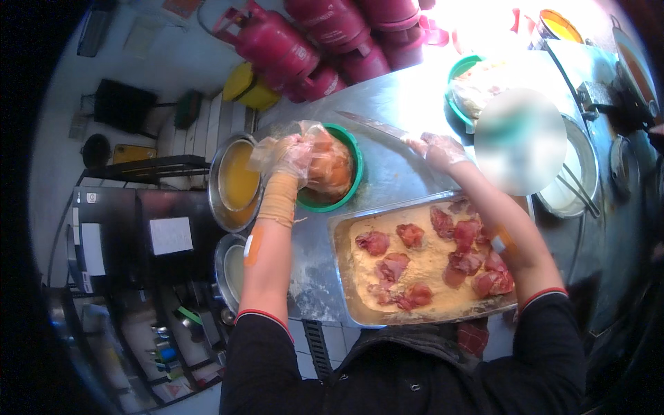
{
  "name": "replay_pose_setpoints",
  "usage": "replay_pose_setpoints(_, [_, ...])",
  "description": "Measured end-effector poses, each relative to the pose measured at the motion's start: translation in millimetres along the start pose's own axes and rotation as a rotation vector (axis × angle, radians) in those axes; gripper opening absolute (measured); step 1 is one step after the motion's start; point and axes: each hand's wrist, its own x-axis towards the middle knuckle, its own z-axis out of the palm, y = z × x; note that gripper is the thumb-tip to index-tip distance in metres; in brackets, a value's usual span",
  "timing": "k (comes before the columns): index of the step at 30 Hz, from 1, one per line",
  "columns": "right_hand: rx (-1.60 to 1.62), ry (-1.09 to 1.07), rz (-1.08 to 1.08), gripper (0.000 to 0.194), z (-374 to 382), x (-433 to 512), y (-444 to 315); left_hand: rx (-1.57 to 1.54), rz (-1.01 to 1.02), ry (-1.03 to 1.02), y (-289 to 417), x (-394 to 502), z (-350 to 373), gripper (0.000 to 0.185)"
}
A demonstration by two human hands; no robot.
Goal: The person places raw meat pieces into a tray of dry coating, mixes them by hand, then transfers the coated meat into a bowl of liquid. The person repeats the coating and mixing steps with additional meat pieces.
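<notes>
My right hand [441,153], in a clear plastic glove, grips a long-bladed knife [371,124] over the steel table. The blade points up and left. My left hand [293,153], also in loose clear plastic, is over the left side of a green basin [358,176] full of raw meat [332,168]. Plastic folds hide its fingers, so I cannot tell whether it grips a piece. Nearer my body lies a rectangular metal tray [340,259] of pale yellow flour-like coating [337,241], with several raw meat pieces [394,267] spread on it.
Left of the basin are a metal bowl of yellow liquid [241,179] and another metal bowl [231,264]. A second green basin [454,98] stands at the back right, near a bowl of white contents [570,187] with tongs [578,189]. Gas cylinders [280,46] are piled behind.
</notes>
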Motion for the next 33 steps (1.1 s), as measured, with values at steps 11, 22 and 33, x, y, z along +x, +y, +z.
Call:
replay_pose_setpoints(11, [-0.033, 0.294, -0.327, 0.045, 24, -133, 65, -0.238, 0.395, 0.155, 31, -50, -14, 0.032])
replay_pose_setpoints(22, [-0.229, 0.178, -0.371, 0.062, 62, -161, 40, -0.174, 0.286, 0.181, -4, -54, 9, 0.035])
replay_pose_setpoints(33, [-0.311, 0.244, -0.381, 0.063, 64, -173, 35, -0.182, 0.292, 0.221, -17, -47, 9, 0.039])
